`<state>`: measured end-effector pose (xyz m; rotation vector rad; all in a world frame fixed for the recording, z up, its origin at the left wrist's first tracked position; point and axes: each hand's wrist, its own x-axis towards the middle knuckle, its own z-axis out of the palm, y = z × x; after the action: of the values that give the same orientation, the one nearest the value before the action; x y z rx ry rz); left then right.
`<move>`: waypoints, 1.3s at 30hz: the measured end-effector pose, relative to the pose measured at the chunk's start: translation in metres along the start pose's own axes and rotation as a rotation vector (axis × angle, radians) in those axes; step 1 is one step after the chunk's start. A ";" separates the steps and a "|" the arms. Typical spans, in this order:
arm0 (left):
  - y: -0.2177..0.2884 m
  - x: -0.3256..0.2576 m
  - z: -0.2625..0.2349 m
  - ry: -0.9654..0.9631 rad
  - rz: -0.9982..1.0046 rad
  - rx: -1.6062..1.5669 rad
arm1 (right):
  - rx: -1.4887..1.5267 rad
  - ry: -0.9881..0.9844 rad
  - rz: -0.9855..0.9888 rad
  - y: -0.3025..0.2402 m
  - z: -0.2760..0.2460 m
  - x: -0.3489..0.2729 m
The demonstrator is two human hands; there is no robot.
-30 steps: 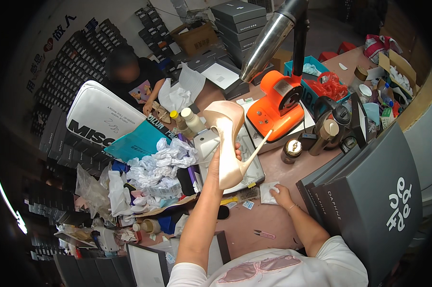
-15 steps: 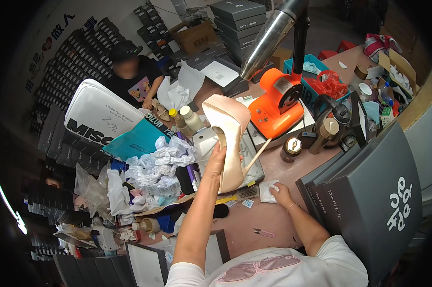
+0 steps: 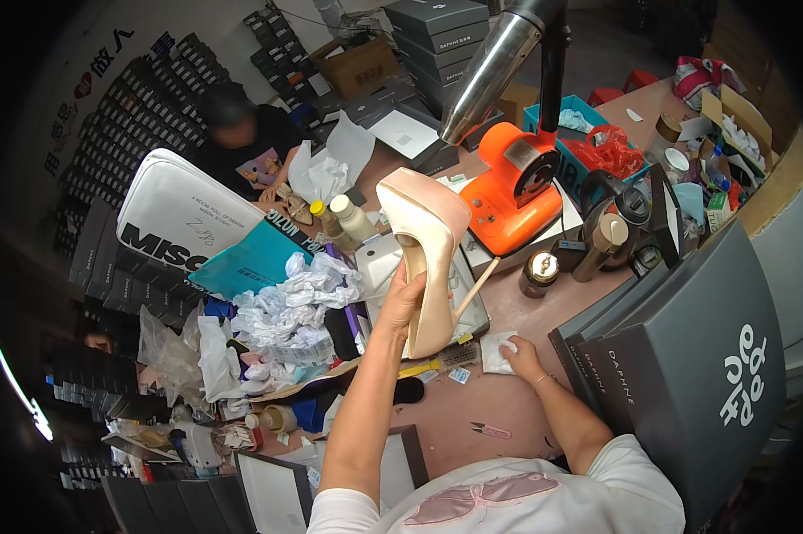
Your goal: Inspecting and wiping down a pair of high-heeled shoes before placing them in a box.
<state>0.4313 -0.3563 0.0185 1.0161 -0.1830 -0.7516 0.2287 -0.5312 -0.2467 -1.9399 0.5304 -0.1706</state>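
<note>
A cream satin high-heeled shoe (image 3: 437,267) with a thick pinkish platform sole is up in front of me, toe upward, its thin heel (image 3: 477,289) pointing right. Around its side wraps my left hand (image 3: 403,303), closed on it. Lower right, my right hand (image 3: 521,358) grips the edge of a folded white cloth (image 3: 497,353) lying on the pink tabletop (image 3: 450,414); some fingertips are hidden. Near the cloth lies a brush with a yellow handle (image 3: 422,369). Small pink-handled snips (image 3: 490,431) rest closer to me.
An orange machine (image 3: 515,200) with a metal nozzle (image 3: 490,76) stands beyond the shoe. Large grey boxes (image 3: 677,365) crowd the right; crumpled white paper (image 3: 286,307) is heaped left. A jar (image 3: 539,271) and a kettle (image 3: 628,214) stand right. Across the table sits another person (image 3: 246,147).
My hands, the shoe and the cloth keep almost the same places. The person across the table has shifted slightly, with head and hand a little lower.
</note>
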 end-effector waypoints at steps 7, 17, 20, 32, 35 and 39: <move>-0.003 0.002 -0.002 -0.028 0.013 -0.036 | -0.003 -0.013 0.023 -0.004 -0.002 0.000; 0.002 0.003 0.003 -0.018 0.031 -0.014 | 0.031 -0.064 0.094 -0.015 -0.007 0.000; 0.003 0.003 0.001 -0.018 0.027 -0.018 | 0.013 -0.051 0.087 -0.015 -0.007 0.001; 0.005 0.008 0.011 -0.003 0.008 -0.184 | -0.004 -0.026 0.051 -0.016 -0.007 -0.001; 0.006 0.010 0.015 0.009 0.020 -0.239 | -0.008 -0.018 0.038 -0.013 -0.005 0.000; 0.011 0.011 0.022 0.049 -0.009 -0.294 | -0.008 -0.017 0.038 -0.008 -0.002 0.000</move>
<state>0.4340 -0.3752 0.0370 0.7551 -0.0243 -0.7364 0.2307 -0.5302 -0.2388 -1.9365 0.5567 -0.1281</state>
